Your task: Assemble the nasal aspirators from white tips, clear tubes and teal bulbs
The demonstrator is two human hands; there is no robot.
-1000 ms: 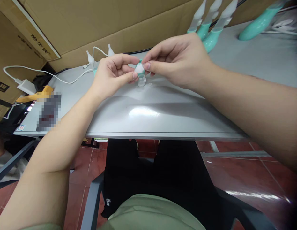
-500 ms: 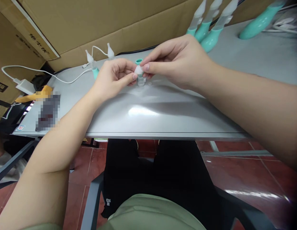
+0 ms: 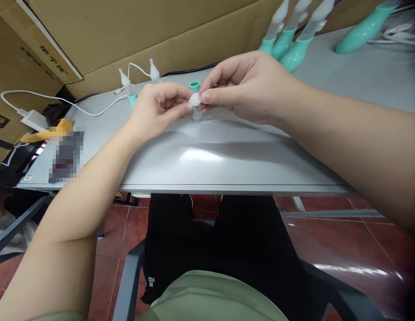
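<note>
Between both hands is a small white silicone tip (image 3: 194,100), pinched at its sides. My left hand (image 3: 160,104) grips it from the left with thumb and fingers. On the other side, my right hand (image 3: 239,89) pinches it between thumb and forefinger. Just behind it stands a teal ring-topped part (image 3: 194,84), and below it a clear cup (image 3: 197,114) shows, partly hidden by the fingers. A tiny pale ring (image 3: 210,117) lies on the grey table (image 3: 227,165) beside the cup.
Several teal nasal aspirators (image 3: 296,51) stand at the back right, another (image 3: 364,33) farther right. Two white-nozzled ones (image 3: 125,79) are at the left. A white charger (image 3: 35,120) with cable, a yellow tool (image 3: 62,128) and a blurred dark item (image 3: 67,156) lie left. Cardboard (image 3: 143,35) walls the back.
Both hands stay nearly in place on the white tip. The tip has shifted down slightly, and more of the teal ring behind it shows.
</note>
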